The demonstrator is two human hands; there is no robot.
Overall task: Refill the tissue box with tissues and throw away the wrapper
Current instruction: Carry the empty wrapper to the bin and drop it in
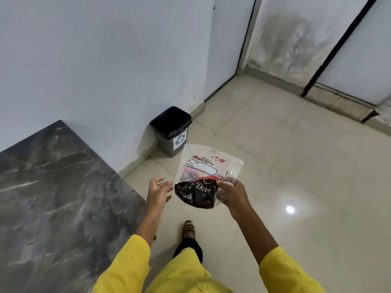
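An empty clear plastic tissue wrapper (206, 170) with red and black print hangs flat in front of me, held at its lower right side by my right hand (231, 195). My left hand (157, 190) is just left of the wrapper with fingers spread and nothing in it, its fingertips close to the wrapper's black lower edge. A grey waste bin (172, 142) with a black liner stands open on the floor against the wall, just beyond and slightly left of the wrapper. No tissue box is in view.
A dark marble tabletop (57, 187) fills the lower left, its corner near my left arm. Pale glossy floor tiles (296, 176) spread to the right. White walls (95, 60) meet in a corner behind the bin. My foot (188, 228) is on the floor below the wrapper.
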